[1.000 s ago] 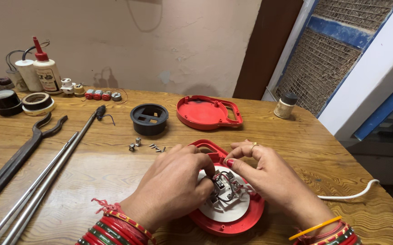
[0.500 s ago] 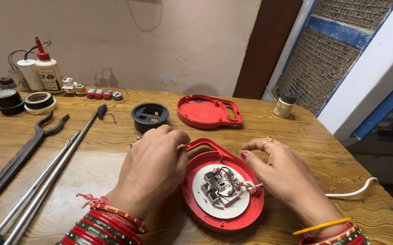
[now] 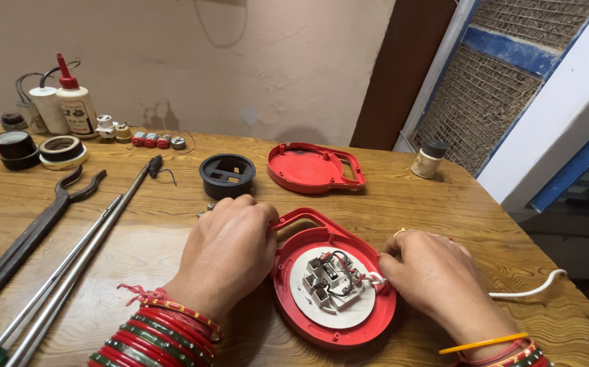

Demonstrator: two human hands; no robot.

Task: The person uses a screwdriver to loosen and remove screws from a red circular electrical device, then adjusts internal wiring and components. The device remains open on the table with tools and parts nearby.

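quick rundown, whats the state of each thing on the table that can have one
red casing: open, wiring and metal contacts exposed
red cover: off, lying apart near the wall
left hand: resting on the casing's handle edge
right hand: pinching the white cord at the casing
glue bottle: upright, capped
small jar: upright, lidded

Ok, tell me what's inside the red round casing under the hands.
Inside the red casing sits a white disc with metal contacts and dark wires. The right hand covers where the white cord enters.
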